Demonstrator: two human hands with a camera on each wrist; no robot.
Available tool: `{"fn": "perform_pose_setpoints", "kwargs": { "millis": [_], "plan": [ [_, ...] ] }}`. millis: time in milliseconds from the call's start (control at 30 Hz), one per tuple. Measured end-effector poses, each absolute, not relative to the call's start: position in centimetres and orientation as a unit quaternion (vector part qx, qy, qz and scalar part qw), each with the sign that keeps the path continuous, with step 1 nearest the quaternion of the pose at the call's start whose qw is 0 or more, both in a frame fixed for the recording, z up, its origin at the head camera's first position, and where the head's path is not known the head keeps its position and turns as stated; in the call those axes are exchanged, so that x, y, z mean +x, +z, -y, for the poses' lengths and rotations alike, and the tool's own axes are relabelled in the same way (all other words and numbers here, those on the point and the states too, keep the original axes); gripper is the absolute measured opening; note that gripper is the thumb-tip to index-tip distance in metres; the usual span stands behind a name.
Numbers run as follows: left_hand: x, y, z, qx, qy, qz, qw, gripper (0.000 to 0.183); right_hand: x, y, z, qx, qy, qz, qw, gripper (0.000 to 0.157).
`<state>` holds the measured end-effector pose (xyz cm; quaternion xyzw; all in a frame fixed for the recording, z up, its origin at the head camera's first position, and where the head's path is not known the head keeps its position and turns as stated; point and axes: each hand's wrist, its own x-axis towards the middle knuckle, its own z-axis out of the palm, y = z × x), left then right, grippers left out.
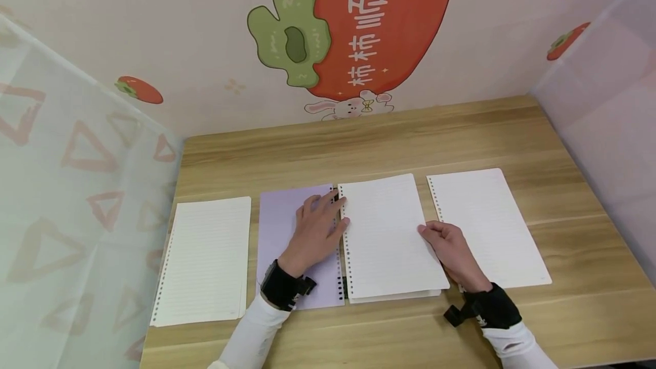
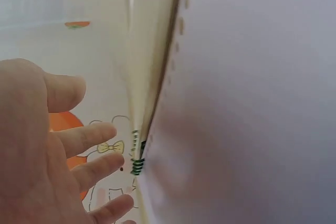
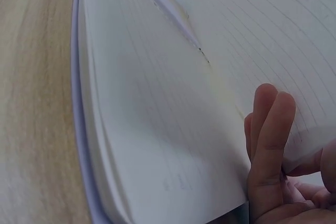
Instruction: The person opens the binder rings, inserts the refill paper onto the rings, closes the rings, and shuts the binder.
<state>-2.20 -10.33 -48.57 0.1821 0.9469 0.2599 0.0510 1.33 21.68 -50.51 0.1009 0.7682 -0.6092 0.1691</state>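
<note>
A loose-leaf notebook lies open, its lilac cover [image 1: 274,226] on the left and a stack of lined, hole-punched paper [image 1: 384,238] on the right. My left hand [image 1: 314,231] is over the cover, fingers spread and fingertips right at the punched edge of the paper. Small dark green binder rings [image 2: 137,167] show along the spine in the left wrist view. With thumb and fingers my right hand [image 1: 453,248] pinches the right edge of the top sheet. In the right wrist view this lifted sheet [image 3: 310,40] stands away from the paper beneath [image 3: 152,129].
Left of the notebook lies a loose stack of lined sheets [image 1: 205,261], holes along its left edge. Another punched sheet [image 1: 492,226] lies to the right, partly behind my right hand. A printed wall [image 1: 205,44] borders the back of the wooden table [image 1: 369,335].
</note>
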Motion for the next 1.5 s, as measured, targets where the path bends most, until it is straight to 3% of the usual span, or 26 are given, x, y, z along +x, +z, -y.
{"fn": "perform_pose_setpoints", "kwargs": {
  "millis": [367,667,900,1267,1500],
  "plan": [
    [1.1,-46.9,11.5,0.201,0.324,-0.924,0.044,0.035,1.2,-50.4,-21.3,0.093,-0.589,-0.785,0.166,0.044],
    [4.3,-46.8,11.1,0.240,0.295,-0.918,0.110,0.025,1.4,-49.8,-21.1,0.093,-0.561,-0.807,0.159,0.043],
    [5.7,-47.5,11.0,0.271,0.296,-0.908,0.123,0.017,1.1,-49.7,-21.4,0.067,-0.522,-0.839,0.135,0.040],
    [6.8,-47.9,10.6,0.290,0.279,-0.909,0.113,0.020,1.0,-50.0,-21.5,0.054,-0.504,-0.851,0.136,0.032],
    [7.0,-47.9,10.5,0.304,0.273,-0.907,0.101,0.024,1.0,-49.9,-21.9,0.048,-0.496,-0.856,0.136,0.038]
  ]
}}
